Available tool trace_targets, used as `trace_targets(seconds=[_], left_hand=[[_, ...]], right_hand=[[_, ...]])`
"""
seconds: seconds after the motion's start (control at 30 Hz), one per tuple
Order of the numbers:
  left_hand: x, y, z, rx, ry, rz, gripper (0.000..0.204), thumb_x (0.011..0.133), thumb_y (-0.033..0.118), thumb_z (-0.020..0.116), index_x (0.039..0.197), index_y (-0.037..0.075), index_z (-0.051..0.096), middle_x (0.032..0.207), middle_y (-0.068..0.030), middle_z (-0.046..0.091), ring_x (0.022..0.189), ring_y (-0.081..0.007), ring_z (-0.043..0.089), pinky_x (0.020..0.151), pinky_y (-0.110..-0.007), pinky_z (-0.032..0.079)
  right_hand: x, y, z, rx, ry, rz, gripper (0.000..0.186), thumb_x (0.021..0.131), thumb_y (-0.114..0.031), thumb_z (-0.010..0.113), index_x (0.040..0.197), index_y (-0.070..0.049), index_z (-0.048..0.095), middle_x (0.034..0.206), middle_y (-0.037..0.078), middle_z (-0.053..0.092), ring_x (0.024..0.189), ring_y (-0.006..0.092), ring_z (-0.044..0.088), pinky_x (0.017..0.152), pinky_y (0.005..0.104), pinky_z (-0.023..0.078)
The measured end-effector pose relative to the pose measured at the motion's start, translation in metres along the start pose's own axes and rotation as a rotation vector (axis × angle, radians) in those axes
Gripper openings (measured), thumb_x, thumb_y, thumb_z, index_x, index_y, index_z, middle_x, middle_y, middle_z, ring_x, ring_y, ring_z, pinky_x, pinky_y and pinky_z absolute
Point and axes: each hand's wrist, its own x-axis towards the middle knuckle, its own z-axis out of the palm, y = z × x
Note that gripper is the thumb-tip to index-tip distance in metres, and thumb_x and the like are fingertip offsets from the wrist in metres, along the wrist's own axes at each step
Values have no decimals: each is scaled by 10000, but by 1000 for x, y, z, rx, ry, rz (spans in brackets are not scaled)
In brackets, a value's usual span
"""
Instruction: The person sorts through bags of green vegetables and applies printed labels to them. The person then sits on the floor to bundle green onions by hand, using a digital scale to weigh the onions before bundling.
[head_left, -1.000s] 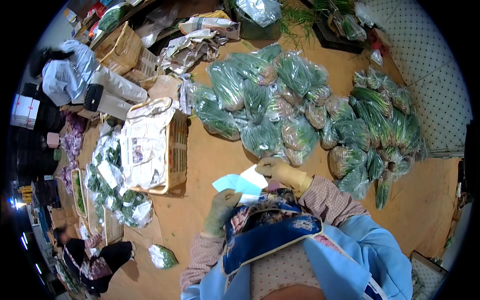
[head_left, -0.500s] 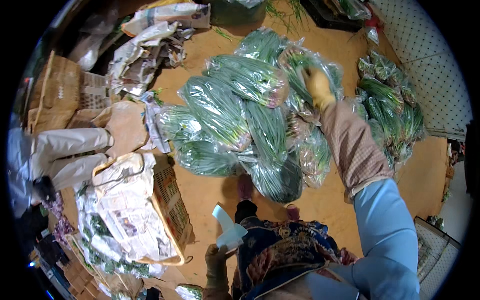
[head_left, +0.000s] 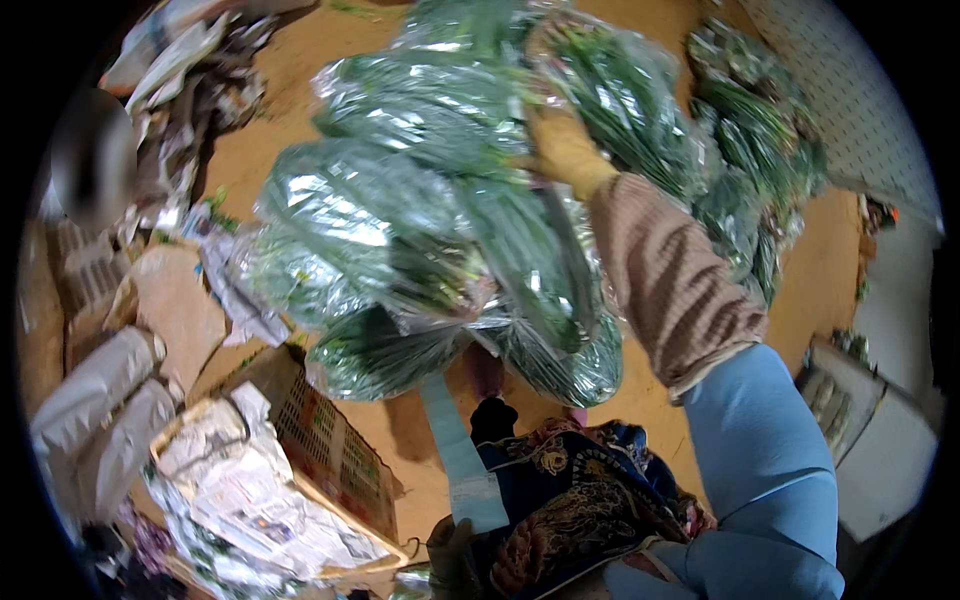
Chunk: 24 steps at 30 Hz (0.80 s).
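Touching bagged scallions [head_left: 375, 205] at one o'clock, the right hand [head_left: 567, 148], grip unclear, seems free because the left hand [head_left: 452, 552] pinches blue paper [head_left: 458, 445] at six.

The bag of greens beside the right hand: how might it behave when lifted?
The bag of greens would probably bend, since its long leaves look slender and only clear plastic wraps them. It may slip in a grip, as the plastic is shiny.

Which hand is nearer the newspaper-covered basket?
Left. The left hand is just to the right of the basket; the right hand is farther off, at the bagged greens.
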Motion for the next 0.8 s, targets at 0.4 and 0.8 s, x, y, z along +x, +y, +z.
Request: trace_targets(seconds=[0.4,0.8], left_hand=[[-37,0,77,384,-98,154,145,765,26,510,889,-36,551,818,-92,575,689,-169,555,597,-267,488],[-51,-96,148,519,-510,220,165,811,69,537,916,-55,562,774,-68,575,722,-129,552,644,-227,463]], right_hand=[[-135,11,-25,454,236,140,302,692,-101,534,981,-14,515,857,209,572,757,331,568,680,389,447],[-639,123,20,751,95,1048,297,774,-134,562,1051,-30,538,908,131,602,809,169,560,724,295,441]])
